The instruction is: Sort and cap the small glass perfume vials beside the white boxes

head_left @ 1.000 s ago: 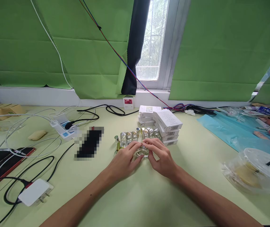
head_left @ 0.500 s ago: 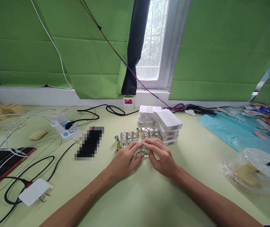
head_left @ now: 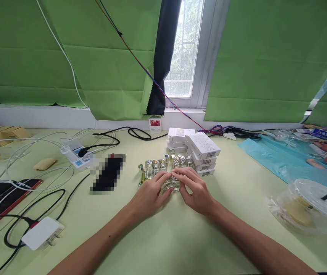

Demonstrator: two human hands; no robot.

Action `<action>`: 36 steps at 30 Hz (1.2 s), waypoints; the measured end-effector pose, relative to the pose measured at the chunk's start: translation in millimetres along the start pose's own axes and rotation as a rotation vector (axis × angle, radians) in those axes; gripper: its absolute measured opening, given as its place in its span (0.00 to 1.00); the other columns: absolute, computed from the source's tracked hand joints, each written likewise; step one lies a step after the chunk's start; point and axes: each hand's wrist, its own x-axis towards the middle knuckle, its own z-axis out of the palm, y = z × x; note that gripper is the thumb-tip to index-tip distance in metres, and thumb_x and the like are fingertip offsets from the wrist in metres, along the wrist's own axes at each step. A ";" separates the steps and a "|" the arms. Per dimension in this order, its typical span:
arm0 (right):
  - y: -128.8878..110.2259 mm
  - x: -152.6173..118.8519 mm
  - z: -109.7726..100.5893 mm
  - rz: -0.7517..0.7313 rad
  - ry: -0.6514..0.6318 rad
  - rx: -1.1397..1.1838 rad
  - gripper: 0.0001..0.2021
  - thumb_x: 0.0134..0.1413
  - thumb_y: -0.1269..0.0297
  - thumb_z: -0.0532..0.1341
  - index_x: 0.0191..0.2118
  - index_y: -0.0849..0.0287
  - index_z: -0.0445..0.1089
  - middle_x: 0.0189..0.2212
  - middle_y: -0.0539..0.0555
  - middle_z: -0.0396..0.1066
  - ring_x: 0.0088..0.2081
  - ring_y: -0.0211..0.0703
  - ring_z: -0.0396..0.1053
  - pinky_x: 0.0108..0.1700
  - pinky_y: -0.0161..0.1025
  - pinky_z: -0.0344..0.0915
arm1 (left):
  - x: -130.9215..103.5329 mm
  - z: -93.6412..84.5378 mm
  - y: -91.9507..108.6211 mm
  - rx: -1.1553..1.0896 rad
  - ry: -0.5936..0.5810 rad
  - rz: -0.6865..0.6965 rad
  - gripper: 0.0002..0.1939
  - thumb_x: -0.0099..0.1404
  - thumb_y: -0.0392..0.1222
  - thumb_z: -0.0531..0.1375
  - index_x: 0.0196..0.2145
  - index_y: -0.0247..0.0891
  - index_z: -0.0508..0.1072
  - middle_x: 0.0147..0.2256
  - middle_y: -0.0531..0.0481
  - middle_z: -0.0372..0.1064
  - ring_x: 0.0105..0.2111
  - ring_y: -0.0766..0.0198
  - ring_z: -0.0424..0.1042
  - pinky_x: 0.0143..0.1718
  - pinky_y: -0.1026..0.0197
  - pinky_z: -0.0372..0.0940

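Observation:
Both hands meet over a small clear glass bottle [head_left: 172,186] with its base toward me. My left hand [head_left: 153,191] curls around its left side, fingertips on top and thumb near the lower edge. From the right, my right hand [head_left: 196,190] grips it the same way, its index finger reaching to the bottle's upper part, which the fingers hide. Just beyond the hands stand several similar glass bottles [head_left: 155,168] with shiny tops, and a second group of bottles [head_left: 182,162] to their right. A gold-green piece [head_left: 142,177] lies beside the left group.
White cartons [head_left: 205,146] are stacked behind the bottles on the right. To the left lie a pixelated dark object [head_left: 108,173], a power strip [head_left: 76,154], cables and a white charger [head_left: 43,233]. A lidded plastic container [head_left: 309,208] and blue sheeting [head_left: 269,152] are on the right.

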 end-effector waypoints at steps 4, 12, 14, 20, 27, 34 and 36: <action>1.0 -1.6 0.5 0.009 -0.006 0.002 0.26 0.60 0.81 0.52 0.61 0.53 0.65 0.49 0.60 0.73 0.51 0.49 0.71 0.49 0.51 0.75 | 0.0 0.7 -1.0 0.002 -0.011 -0.006 0.15 0.72 0.39 0.55 0.56 0.45 0.66 0.53 0.46 0.70 0.31 0.67 0.75 0.34 0.61 0.71; 1.1 -2.6 -0.5 0.012 -0.019 0.000 0.27 0.61 0.81 0.53 0.62 0.53 0.63 0.50 0.59 0.73 0.52 0.49 0.71 0.51 0.51 0.73 | -0.3 0.8 -1.9 0.013 -0.009 -0.002 0.15 0.72 0.40 0.55 0.56 0.44 0.66 0.53 0.46 0.70 0.32 0.66 0.75 0.35 0.60 0.71; 1.0 -2.1 -0.7 0.007 -0.018 -0.003 0.27 0.61 0.81 0.53 0.62 0.54 0.63 0.50 0.60 0.73 0.52 0.49 0.71 0.51 0.51 0.73 | -0.2 0.5 -1.8 0.014 -0.009 0.003 0.15 0.72 0.40 0.55 0.55 0.44 0.66 0.53 0.46 0.70 0.32 0.66 0.75 0.35 0.60 0.71; 1.0 -1.3 -0.9 0.003 -0.014 -0.014 0.27 0.61 0.81 0.52 0.63 0.53 0.63 0.51 0.60 0.73 0.52 0.50 0.71 0.51 0.51 0.74 | -0.3 0.3 -0.7 0.009 0.007 0.004 0.16 0.71 0.39 0.56 0.56 0.45 0.66 0.52 0.46 0.71 0.32 0.66 0.75 0.35 0.60 0.72; -0.1 -1.1 -1.6 0.002 -0.011 -0.028 0.27 0.61 0.81 0.52 0.62 0.53 0.64 0.50 0.60 0.73 0.52 0.50 0.71 0.51 0.51 0.74 | -0.1 0.1 -0.1 0.001 0.016 0.008 0.17 0.71 0.38 0.56 0.56 0.45 0.66 0.52 0.47 0.71 0.31 0.66 0.75 0.34 0.61 0.72; 2.3 -3.8 -0.6 0.007 -0.018 -0.023 0.28 0.61 0.81 0.53 0.63 0.53 0.62 0.51 0.60 0.72 0.54 0.50 0.70 0.52 0.52 0.73 | -0.8 0.8 -1.6 0.010 -0.008 0.006 0.17 0.72 0.39 0.55 0.58 0.46 0.65 0.54 0.46 0.69 0.32 0.66 0.76 0.35 0.61 0.71; 3.1 -4.9 -0.2 0.014 -0.026 -0.020 0.28 0.61 0.80 0.53 0.63 0.52 0.62 0.52 0.60 0.72 0.54 0.51 0.70 0.52 0.52 0.73 | -0.7 0.4 -1.4 0.008 -0.004 0.008 0.18 0.71 0.39 0.55 0.57 0.46 0.65 0.53 0.46 0.70 0.32 0.66 0.75 0.34 0.60 0.72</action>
